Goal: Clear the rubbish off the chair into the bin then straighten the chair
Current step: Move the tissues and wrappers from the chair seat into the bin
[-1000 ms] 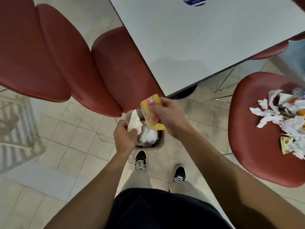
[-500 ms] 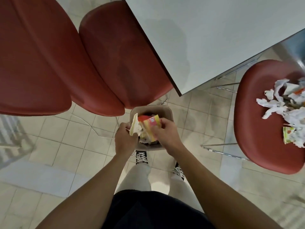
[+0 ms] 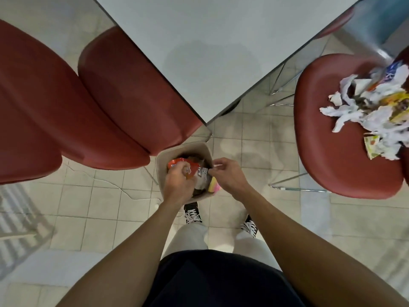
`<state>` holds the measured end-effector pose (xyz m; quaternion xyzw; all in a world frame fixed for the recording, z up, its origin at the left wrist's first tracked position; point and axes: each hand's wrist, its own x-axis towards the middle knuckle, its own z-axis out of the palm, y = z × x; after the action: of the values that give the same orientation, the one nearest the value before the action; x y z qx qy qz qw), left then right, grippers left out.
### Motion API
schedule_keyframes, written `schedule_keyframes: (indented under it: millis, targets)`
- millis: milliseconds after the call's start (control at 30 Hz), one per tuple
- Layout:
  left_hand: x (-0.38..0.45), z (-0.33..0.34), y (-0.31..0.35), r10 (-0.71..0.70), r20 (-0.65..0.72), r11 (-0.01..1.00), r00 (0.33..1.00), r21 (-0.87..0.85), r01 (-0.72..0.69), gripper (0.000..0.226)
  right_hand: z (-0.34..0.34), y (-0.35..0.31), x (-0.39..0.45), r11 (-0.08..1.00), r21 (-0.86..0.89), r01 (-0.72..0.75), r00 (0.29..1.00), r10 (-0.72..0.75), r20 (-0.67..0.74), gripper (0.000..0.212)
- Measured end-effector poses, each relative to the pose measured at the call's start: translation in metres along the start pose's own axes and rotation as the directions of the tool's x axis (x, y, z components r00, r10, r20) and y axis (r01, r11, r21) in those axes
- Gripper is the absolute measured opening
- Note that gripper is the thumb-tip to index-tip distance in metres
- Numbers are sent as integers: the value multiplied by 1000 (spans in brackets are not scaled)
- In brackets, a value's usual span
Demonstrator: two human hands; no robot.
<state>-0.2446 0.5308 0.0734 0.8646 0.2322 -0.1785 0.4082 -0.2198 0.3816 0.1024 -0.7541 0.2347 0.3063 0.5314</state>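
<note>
The beige bin point(image 3: 204, 149) stands on the floor just past my feet, stuffed with wrappers. Curled into a fist, my left hand point(image 3: 178, 181) is down inside the bin on a red wrapper point(image 3: 176, 162); what its fingers hold is hidden. My right hand point(image 3: 229, 176) hovers at the bin's right rim with loosely curled fingers and nothing visible in them. A yellow-pink packet point(image 3: 213, 187) lies in the bin below it. To the right, the red chair point(image 3: 336, 151) carries a heap of torn white paper and coloured wrappers point(image 3: 374, 111).
A grey table point(image 3: 221, 52) has its corner just above the bin. Two red chairs point(image 3: 124, 94) sit tucked at the table's left side, and a thin white cable point(image 3: 115, 185) runs over the tiled floor by the bin.
My right hand has let go of the yellow-pink packet, which now lies in the bin. My left hand has pushed down into the bin and its white paper scrap is out of sight.
</note>
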Motion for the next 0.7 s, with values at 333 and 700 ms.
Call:
schedule_keyframes:
  millis: [333,700]
  targets:
    - [-42,91,100,153,40,985,987,78,-156,32,-135,35,-29,991,-90,99,991,-106,-80,35]
    - [-54,183,192,333,243,896,911,220,-386,28,-282,85,-42,980,-196,31,942,-94,-321,40]
